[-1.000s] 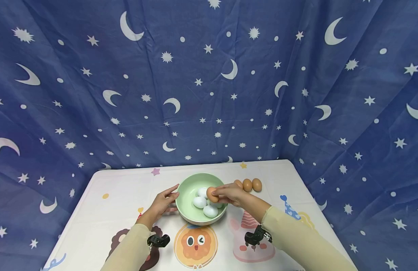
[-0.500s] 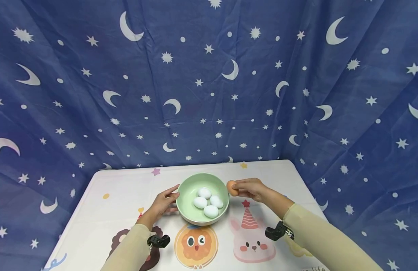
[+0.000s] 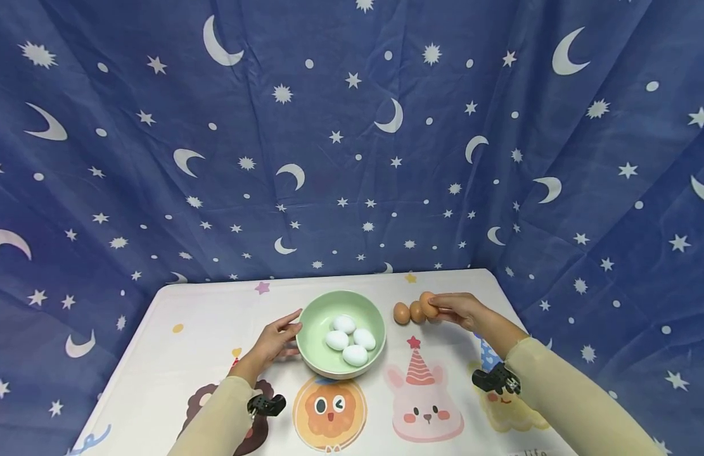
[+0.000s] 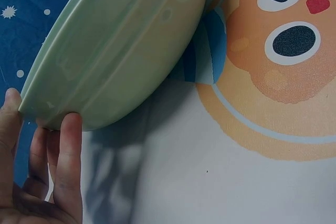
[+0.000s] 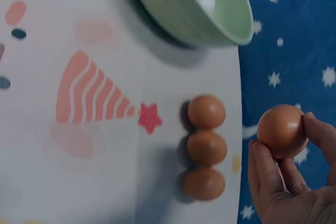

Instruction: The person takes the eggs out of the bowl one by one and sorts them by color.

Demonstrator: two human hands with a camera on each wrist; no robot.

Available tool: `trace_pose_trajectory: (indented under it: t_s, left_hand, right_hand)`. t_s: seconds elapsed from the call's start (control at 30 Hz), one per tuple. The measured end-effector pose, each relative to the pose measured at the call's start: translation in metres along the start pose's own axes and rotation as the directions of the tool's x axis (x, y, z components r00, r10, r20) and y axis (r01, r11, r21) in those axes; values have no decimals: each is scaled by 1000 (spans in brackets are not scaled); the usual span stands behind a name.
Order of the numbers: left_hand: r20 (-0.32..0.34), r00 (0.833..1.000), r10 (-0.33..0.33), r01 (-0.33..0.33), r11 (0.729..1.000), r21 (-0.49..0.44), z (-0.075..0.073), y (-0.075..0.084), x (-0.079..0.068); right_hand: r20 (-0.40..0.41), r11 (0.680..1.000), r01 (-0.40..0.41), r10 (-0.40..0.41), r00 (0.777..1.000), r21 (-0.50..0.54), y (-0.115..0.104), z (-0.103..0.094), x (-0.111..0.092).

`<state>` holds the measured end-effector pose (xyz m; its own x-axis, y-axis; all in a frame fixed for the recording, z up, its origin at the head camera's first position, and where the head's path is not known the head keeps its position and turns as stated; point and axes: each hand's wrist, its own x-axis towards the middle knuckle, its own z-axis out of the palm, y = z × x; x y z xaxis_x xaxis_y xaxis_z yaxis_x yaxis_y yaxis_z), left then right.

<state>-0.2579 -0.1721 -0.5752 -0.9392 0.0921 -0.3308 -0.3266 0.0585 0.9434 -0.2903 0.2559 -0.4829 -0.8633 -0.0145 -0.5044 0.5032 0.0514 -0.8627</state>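
Note:
The fingers of my right hand [image 3: 455, 306] pinch a brown egg [image 5: 282, 131], raised above the table at the right. Three more brown eggs [image 5: 206, 148] lie in a row on the cloth below it; in the head view the held egg and hand hide the last one. To their left stands a pale green bowl [image 3: 314, 316] with several white eggs [image 3: 355, 355] inside. My left hand [image 3: 272, 342] is at the bowl's left side, fingers extended, fingertips against its rim and outer wall [image 4: 115, 72].
The table [image 3: 215, 304] wears a white cloth printed with cartoon animals and stars. A dark blue curtain [image 3: 340, 158] with moons and stars hangs behind the table and at its sides. Each wrist carries a black camera mount [image 3: 497, 379].
My right hand has carried the brown egg from above the bowl rightward to the row of brown eggs. The white eggs stay in the bowl, and my left hand keeps its place beside it.

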Motion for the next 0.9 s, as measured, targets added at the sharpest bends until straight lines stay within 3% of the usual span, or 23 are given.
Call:
trace_pose_trajectory:
  t_s: [0.5, 0.9]
  left_hand:
    - [-3, 1000, 4, -4, 1000, -7, 1, -2, -3]
    - [-9, 1000, 0, 0, 1000, -16, 1, -1, -2]
  right_hand:
    - [-159, 998, -45, 52, 986, 50, 14, -55, 29]
    - [-288, 998, -57, 52, 956, -8, 40, -66, 50]
